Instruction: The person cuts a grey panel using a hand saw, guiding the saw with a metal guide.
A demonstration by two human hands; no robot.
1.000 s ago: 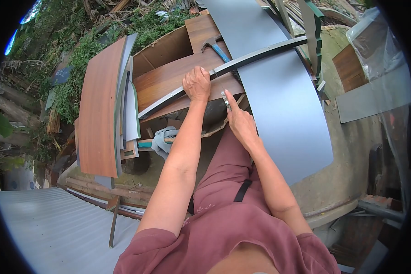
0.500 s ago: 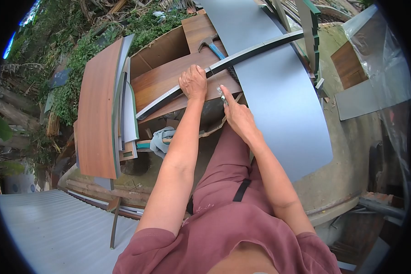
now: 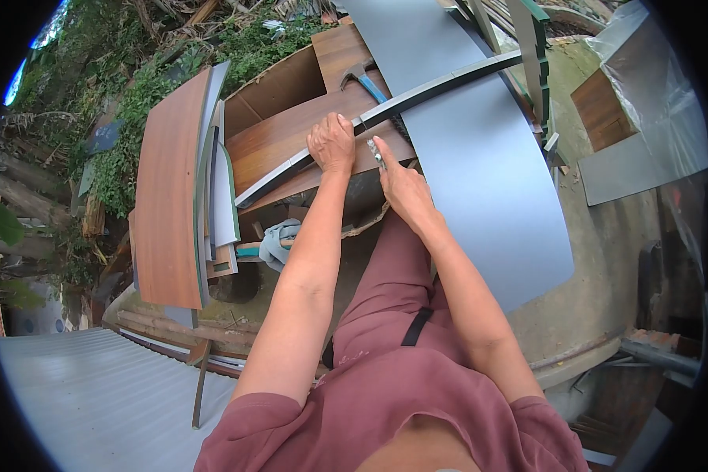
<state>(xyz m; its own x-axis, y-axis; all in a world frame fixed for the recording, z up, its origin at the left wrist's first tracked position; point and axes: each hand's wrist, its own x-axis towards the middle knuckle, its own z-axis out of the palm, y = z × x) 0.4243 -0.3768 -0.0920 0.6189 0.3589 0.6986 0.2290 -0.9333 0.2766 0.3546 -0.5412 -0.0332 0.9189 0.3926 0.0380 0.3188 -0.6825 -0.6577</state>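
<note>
My left hand (image 3: 332, 141) presses down on a long dark metal strip (image 3: 440, 82) that lies across a brown wooden board (image 3: 283, 138). Just right of it, my right hand (image 3: 401, 185) grips a small metal tool (image 3: 377, 153) with the forefinger stretched along it, its tip on the board beside the strip. A blue-handled hammer (image 3: 366, 79) rests on the board beyond my hands. A large grey sheet (image 3: 480, 173) lies under the strip to the right.
Wood-veneer panels (image 3: 169, 189) and grey offcuts are stacked at the left. A bundled cloth (image 3: 275, 240) lies below the board. Corrugated metal roofing (image 3: 94, 393) fills the lower left. Concrete ground, plastic-wrapped boards (image 3: 645, 118) and plants surround the spot.
My right hand has moved up and left with the small tool, closer to my left hand and the strip. My left hand stays pressed on the strip.
</note>
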